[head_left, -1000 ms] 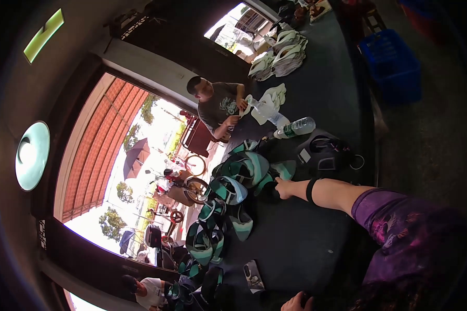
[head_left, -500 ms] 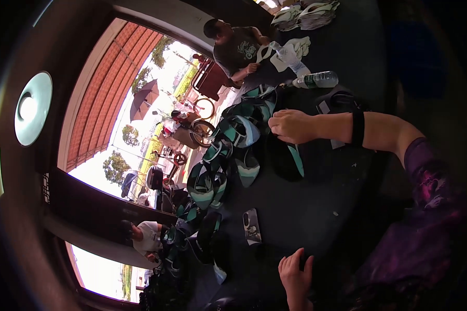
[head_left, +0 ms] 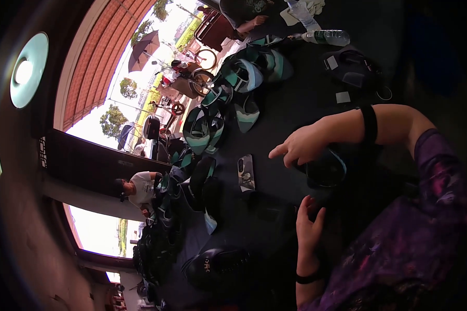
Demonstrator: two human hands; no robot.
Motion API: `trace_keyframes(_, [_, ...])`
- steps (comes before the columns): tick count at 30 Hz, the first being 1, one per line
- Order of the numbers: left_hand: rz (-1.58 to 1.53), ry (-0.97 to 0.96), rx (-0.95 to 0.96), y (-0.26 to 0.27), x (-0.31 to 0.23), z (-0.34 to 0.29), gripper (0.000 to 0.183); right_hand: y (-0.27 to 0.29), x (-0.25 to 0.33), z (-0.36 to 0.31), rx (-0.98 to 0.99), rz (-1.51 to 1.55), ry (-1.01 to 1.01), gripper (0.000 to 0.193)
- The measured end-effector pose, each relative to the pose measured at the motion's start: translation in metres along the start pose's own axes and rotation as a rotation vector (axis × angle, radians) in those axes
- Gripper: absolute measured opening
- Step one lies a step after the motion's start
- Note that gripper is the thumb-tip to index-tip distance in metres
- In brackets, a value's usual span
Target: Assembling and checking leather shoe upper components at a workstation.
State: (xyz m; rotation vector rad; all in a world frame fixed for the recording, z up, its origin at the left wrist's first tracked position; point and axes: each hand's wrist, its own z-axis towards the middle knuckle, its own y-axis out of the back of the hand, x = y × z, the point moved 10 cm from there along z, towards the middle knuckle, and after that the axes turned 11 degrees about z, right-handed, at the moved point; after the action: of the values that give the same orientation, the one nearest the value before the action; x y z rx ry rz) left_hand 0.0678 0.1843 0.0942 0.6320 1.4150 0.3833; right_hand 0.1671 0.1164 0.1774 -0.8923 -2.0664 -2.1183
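Observation:
My right hand (head_left: 302,146) reaches in from the right over the dark table, index finger stretched out and other fingers curled. Below its palm hangs a dark shoe upper (head_left: 328,172) with a thin pale teal edge, which the curled fingers seem to grip; the contact is hidden. My left hand (head_left: 310,224) is raised lower down with fingers and thumb apart, empty, just short of the shoe upper. A phone (head_left: 246,173) lies left of both hands. Beyond it runs a row of teal, black and white shoe uppers (head_left: 205,129).
Toward the top lie a clear plastic bottle (head_left: 328,37) and a dark cap-like item (head_left: 354,67) beside a small pale card (head_left: 343,97). A black item with gold marking (head_left: 207,265) sits at the bottom. Co-workers (head_left: 142,189) sit along the table's far side, near a large opening.
My right hand has drawn back from the row with the shoe upper, toward my left hand. The left hand has risen in view. The whole view has shifted, showing more of the table's lower end.

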Motion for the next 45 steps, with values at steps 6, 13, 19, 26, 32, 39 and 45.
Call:
trace_keyframes(6, [-0.047,0.010,-0.101,0.013,0.003,-0.014,0.050,0.020,-0.009,-0.083,-0.352,0.115,0.018,0.024])
trace_keyframes(13, [0.406,-0.385,-0.294,0.009,-0.078,0.004,0.064,-0.014,-0.116,-0.144,-0.719,0.682,-0.446,0.034])
trace_keyframes(19, [0.759,-0.503,-0.094,-0.044,-0.118,0.026,0.053,-0.075,-0.156,-0.114,-0.889,1.638,-0.566,0.046])
trace_keyframes(26, [0.661,-0.482,-0.048,-0.038,-0.102,0.031,0.033,-0.113,-0.181,-0.064,-0.827,2.328,-0.483,0.029])
trace_keyframes(32, [0.540,-0.637,0.217,-0.030,-0.113,-0.004,0.037,-0.063,-0.131,-0.044,-0.569,2.100,0.003,0.039])
trace_keyframes(39, [0.839,-0.667,0.086,-0.009,-0.125,0.013,0.032,0.032,-0.132,-0.066,-0.876,1.528,0.184,0.045])
trace_keyframes(45, [0.926,-0.591,-0.072,-0.017,-0.075,0.039,0.030,0.067,-0.112,-0.206,-1.145,0.255,-0.341,0.025])
